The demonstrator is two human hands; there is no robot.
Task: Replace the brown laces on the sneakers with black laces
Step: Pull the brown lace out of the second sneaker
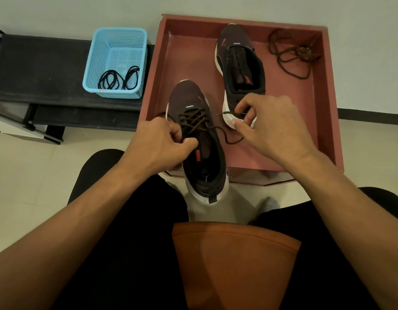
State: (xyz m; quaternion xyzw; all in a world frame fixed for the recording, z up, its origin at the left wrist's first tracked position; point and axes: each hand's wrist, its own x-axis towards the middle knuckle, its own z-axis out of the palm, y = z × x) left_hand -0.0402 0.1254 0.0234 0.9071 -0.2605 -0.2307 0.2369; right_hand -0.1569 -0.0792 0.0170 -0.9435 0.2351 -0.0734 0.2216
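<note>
- Near sneaker (204, 162) is set across the near edge of the tray (189, 63), toe inside, heel out over the floor (26, 175) towards the person. The eyelets are thereby brought within easy reach.
- Brown lace (194, 118) is seen threaded through this sneaker's eyelets, with one free end drawn out to the right in a slack loop.
- Left hand (162, 144) is clamped on the lacing at the tongue side, thumb and fingers pinched together. Judged to steady the upper and feed slack while the lace is drawn.
- Right hand (267, 124) is closed on the free end of the lace, pinched between thumb and fingertips just beside the far sneaker's heel. The pull is judged to run sideways, away from the eyelets.
- Far sneaker (240, 63) is left in the middle of the tray, tongue open, no lace seen in it.
- Loose brown lace (301, 51) is dropped in the tray's far right corner, kept apart from the work.
- Black laces (117, 80) are held ready in the blue basket (119, 30), near the right end of the low black counter (41, 70), left of the tray.
- Stage judged: second sneaker being unlaced; no black lace fitted yet.
</note>
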